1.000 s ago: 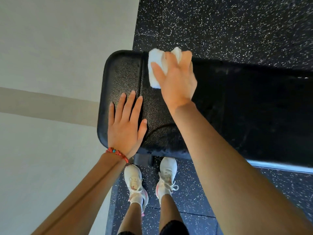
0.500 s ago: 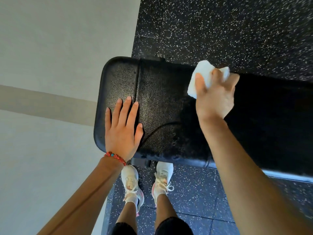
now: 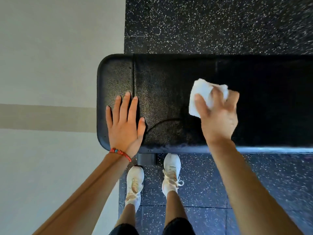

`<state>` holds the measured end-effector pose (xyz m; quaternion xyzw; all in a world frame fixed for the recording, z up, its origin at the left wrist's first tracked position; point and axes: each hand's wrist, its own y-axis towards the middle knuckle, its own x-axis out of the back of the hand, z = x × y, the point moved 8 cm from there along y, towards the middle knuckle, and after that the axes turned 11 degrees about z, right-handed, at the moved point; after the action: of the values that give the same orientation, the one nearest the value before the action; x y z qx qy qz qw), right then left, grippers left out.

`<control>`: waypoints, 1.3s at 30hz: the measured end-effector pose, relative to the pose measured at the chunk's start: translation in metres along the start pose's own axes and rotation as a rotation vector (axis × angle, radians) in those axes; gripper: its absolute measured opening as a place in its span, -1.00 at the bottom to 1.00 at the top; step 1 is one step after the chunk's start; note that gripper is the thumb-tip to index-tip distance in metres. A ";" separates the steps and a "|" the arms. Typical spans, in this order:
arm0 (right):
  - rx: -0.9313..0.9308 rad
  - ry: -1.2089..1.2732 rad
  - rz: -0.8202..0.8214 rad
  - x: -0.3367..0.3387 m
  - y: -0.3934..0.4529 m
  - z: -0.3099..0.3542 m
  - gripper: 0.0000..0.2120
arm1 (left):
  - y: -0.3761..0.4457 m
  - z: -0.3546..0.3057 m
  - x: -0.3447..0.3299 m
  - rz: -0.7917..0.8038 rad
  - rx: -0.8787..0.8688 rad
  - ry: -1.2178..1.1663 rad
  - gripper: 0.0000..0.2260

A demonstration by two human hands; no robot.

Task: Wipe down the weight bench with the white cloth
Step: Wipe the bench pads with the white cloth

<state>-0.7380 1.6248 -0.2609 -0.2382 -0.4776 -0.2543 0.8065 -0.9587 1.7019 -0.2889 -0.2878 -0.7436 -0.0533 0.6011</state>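
Observation:
The black padded weight bench (image 3: 169,78) runs across the view from the left end to the right edge. My right hand (image 3: 218,116) presses a crumpled white cloth (image 3: 201,94) flat onto the middle of the pad, fingers over the cloth. My left hand (image 3: 125,121) lies flat with fingers spread on the bench's left end, by a seam in the padding, holding nothing. A red beaded bracelet (image 3: 120,152) circles my left wrist.
Black speckled rubber flooring (image 3: 220,22) surrounds the bench. A pale wall (image 3: 50,48) with a beige stripe fills the left side. My two feet in white sneakers (image 3: 171,173) stand beside the bench's near edge, by a dark bench leg (image 3: 146,159).
My right hand slid the cloth from the far left part of the pad rightward, then toward the near middle. My left hand stayed flat on the bench end.

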 end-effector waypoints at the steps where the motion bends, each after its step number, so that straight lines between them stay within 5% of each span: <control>1: -0.047 0.006 -0.026 0.002 -0.004 -0.007 -0.60 | 0.000 0.000 0.001 0.007 -0.012 -0.023 -0.52; 5: -0.127 0.064 -0.105 -0.007 -0.031 0.006 -0.62 | -0.003 0.003 0.005 0.027 -0.091 -0.128 -0.53; 15: 0.205 -0.092 -0.038 -0.042 -0.111 0.066 -0.59 | -0.038 0.015 0.004 0.083 -0.216 0.001 -0.53; 21: -0.089 -0.058 -0.090 -0.007 -0.117 -0.014 -0.59 | -0.035 0.013 0.005 0.107 -0.201 0.011 -0.54; 29: -0.170 0.007 -0.114 -0.003 -0.104 -0.014 -0.61 | -0.038 -0.013 0.003 0.064 -0.225 0.026 -0.53; 39: -0.074 -0.033 -0.023 0.008 0.020 -0.020 -0.57 | -0.010 -0.066 -0.005 0.070 -0.226 0.045 -0.53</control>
<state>-0.7091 1.6263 -0.2653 -0.2666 -0.4836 -0.2771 0.7863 -0.9062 1.6639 -0.2732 -0.3783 -0.7086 -0.1225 0.5829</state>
